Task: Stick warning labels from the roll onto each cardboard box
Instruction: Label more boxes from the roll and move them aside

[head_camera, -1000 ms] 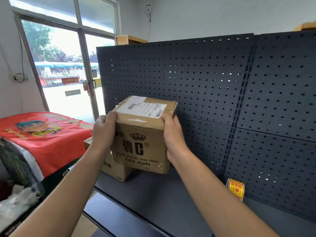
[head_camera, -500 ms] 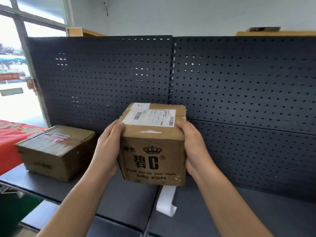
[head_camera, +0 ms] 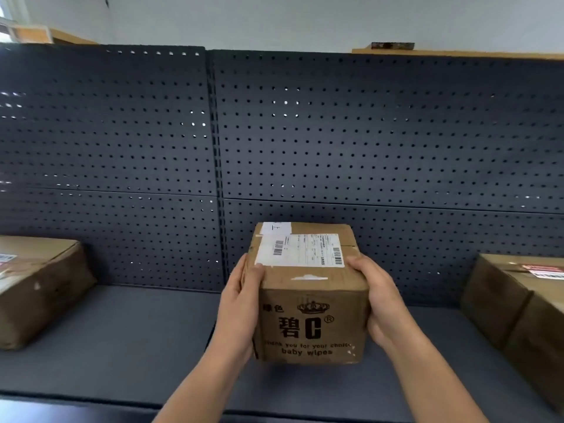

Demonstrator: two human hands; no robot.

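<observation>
Baby wipes box [head_camera: 308,300] gripped upright between left hand [head_camera: 241,303] and right hand [head_camera: 381,303], one on each side face, low over shelf [head_camera: 137,331] midway between left box [head_camera: 39,285] and right box [head_camera: 512,306], shelf contact unclear.

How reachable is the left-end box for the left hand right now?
Probably not yet: the left hand grips the baby wipes box, shared with the right hand. The shelf toward the left-end box looks unobstructed.

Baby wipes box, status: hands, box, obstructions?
Left grip and right grip hold baby wipes box by its sides. Box upright over shelf, shipping label on top. Left cardboard box, right cardboard box stand apart.
</observation>
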